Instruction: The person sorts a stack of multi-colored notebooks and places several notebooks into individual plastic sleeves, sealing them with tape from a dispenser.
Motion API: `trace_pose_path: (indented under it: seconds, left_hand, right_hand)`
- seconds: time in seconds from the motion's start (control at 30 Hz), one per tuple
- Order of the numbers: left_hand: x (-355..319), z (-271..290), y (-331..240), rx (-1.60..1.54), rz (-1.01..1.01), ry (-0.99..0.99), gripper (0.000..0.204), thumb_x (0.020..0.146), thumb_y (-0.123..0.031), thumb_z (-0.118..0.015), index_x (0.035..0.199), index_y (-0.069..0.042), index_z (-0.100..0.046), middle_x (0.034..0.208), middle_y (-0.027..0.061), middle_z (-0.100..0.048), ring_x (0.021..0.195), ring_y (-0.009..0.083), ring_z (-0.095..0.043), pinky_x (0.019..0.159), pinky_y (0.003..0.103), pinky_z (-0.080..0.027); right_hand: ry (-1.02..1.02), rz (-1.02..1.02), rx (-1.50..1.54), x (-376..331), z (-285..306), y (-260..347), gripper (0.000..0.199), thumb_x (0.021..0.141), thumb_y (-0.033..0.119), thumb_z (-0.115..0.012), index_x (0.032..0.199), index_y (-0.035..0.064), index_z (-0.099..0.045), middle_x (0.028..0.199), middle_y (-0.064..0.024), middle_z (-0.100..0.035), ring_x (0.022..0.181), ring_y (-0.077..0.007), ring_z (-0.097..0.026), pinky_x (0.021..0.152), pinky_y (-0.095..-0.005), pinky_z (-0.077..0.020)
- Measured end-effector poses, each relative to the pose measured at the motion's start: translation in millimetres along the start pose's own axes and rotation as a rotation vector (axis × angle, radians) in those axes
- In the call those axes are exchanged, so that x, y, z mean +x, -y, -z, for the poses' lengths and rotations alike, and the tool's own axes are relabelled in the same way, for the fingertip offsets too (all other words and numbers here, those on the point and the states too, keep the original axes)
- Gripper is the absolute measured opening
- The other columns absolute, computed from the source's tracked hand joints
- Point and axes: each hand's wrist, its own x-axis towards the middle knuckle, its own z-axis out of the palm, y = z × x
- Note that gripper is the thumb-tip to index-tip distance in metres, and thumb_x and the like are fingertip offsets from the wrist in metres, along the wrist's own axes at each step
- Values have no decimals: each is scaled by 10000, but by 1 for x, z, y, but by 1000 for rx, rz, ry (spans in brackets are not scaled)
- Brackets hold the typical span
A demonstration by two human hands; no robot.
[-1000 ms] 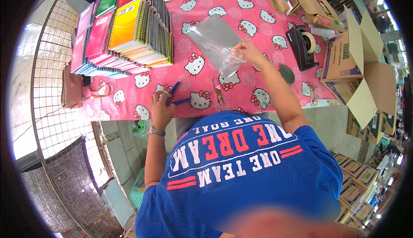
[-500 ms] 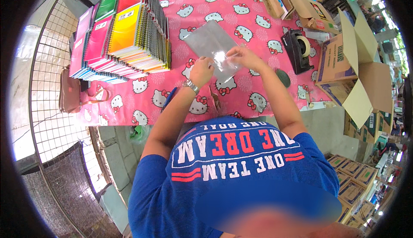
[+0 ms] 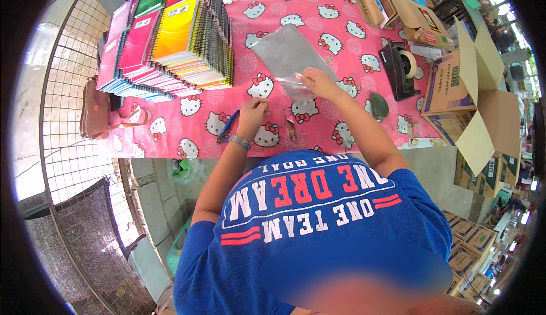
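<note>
A clear plastic bag (image 3: 290, 50) lies slantwise on the table, in front of my hands. My right hand (image 3: 319, 83) is at its near right part, fingers pinched on the plastic. My left hand (image 3: 253, 114) is apart from the bag, closer to the table's front edge, with a watch on the wrist. Its fingers are curled closed, and whatever may be between them is too small to make out. Just left of that wrist lies a blue pen-like thing (image 3: 229, 125), partly behind the hand.
Stacks of spiral notebooks (image 3: 176, 30) stand at the left, beside a brown bag (image 3: 94, 110). To the right are a black tape dispenser (image 3: 392, 67), a dark oval object (image 3: 377, 106) and an open cardboard box (image 3: 452, 84). Smaller cartons (image 3: 421, 22) lie behind them.
My left hand has drawn back from the bag toward the front edge and left. My right hand stays at the plastic. The view has shifted slightly.
</note>
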Motion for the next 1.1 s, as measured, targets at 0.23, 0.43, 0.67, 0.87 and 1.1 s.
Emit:
trace_pose_path:
  seconds: [0.23,0.43,0.67,0.87,1.1]
  left_hand:
    - [24,-29,-12,-86,143,173,218,905,-74,-487,1034,50,-611,952,117,-654,818,197,-658,743,305,-548]
    - [32,-37,-15,-122,150,205,251,907,-88,-475,1097,31,-589,967,113,-651,818,200,-659,739,302,-544]
    - [32,-39,-17,-247,182,160,265,911,-94,-489,1148,-13,-575,1035,88,-632,889,189,-639,746,313,-546]
    - [27,-38,-15,-344,112,130,239,904,-67,-493,1124,-27,-579,1052,83,-618,925,191,-624,771,327,-548]
    - [25,-37,-1,-464,34,68,213,887,-18,-480,1079,7,-568,1037,104,-606,932,205,-615,775,320,-553]
  right_hand:
    - [158,48,130,-3,17,4,379,860,346,-606,1139,90,-622,1067,-120,-616,1021,-300,-575,887,-376,-447]
    - [158,364,-101,-25,22,-7,462,700,165,-733,1142,95,-621,1223,-111,-581,1092,-299,-557,952,-402,-437]
    - [62,319,86,-25,15,-14,240,696,90,-734,932,78,-691,1157,-102,-620,1057,-284,-581,909,-381,-463]
    - [-70,385,-74,-27,3,-15,319,687,143,-758,996,134,-681,1169,-57,-609,1091,-272,-556,938,-396,-422]
    - [-97,393,-80,-27,-1,-19,287,729,151,-717,1012,140,-672,1159,-35,-609,1100,-251,-551,941,-400,-400]
